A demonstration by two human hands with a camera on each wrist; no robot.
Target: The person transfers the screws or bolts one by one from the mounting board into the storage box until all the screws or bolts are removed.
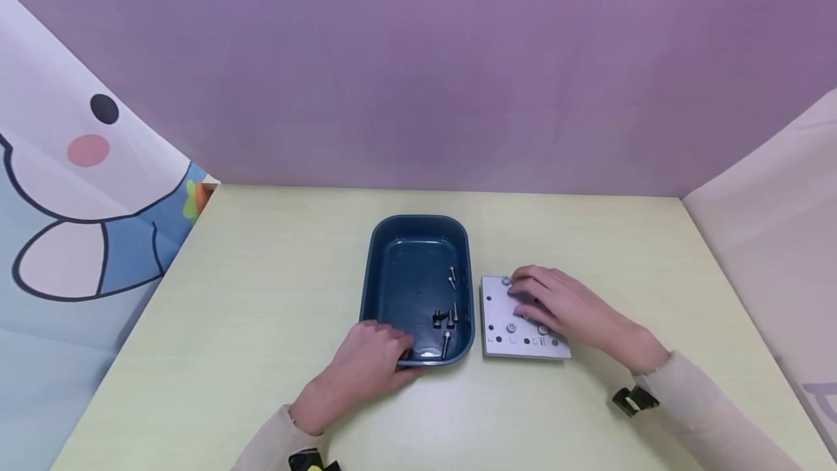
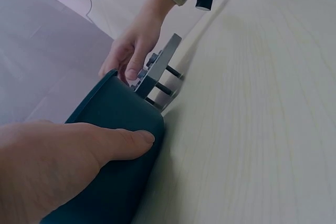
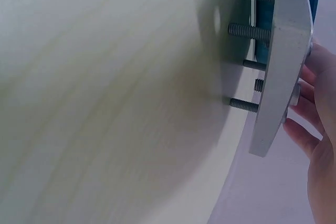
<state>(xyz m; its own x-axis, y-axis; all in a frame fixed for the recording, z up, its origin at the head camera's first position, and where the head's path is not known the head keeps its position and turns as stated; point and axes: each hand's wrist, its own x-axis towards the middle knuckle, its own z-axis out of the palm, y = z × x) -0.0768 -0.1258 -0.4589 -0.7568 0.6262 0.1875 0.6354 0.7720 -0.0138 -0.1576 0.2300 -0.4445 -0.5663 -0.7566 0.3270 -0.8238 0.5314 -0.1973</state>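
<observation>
My left hand grips the near left corner of a dark blue tray. Its thumb lies along the outer wall and the fingers reach over the rim. Several loose screws lie along the tray's right side. Just right of the tray is a grey metal plate with holes and socket-head screws in it. Threaded shanks stick out beneath the plate. My right hand is over the plate, thumb and fingers bent around a screw head, partly hidden by the fingers.
The pale wood-grain table carries the tray and plate. A purple cloth hangs behind it, with a printed cloth at the left and a pale one at the right. Both wrists wear dark straps.
</observation>
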